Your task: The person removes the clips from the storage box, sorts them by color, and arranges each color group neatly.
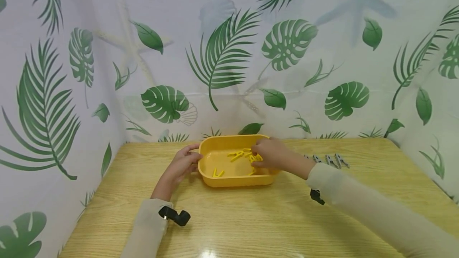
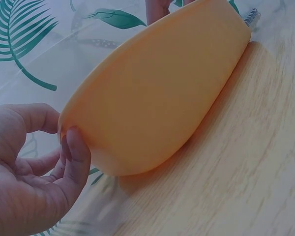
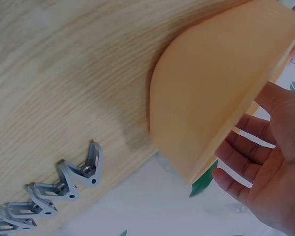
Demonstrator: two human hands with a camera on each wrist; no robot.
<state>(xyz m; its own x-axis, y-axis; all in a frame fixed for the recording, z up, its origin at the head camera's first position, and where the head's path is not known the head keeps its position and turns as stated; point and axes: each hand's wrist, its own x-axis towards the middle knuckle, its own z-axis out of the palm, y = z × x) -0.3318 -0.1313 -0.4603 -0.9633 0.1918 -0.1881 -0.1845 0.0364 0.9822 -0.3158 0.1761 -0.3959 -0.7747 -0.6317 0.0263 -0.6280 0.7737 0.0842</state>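
A yellow plastic basin (image 1: 229, 181) sits on the table with several small yellow clothespins (image 1: 236, 155) loose inside. At its left end my left hand (image 1: 183, 163) grips the rim; in the left wrist view the thumb lies against the outer wall (image 2: 142, 98). My right hand (image 1: 270, 153) reaches over the right end into the basin. Its thumb and forefinger stand apart around some of the yellow clothespins, and the rim hides its fingertips in the right wrist view. Several grey clothespins (image 3: 64, 182) lie in a row to the right of the basin.
The wooden table (image 1: 229, 218) ends at the back against a white cloth (image 1: 229, 71) printed with green leaves. The cloth also stands along both sides. The basin is close to the table's back edge.
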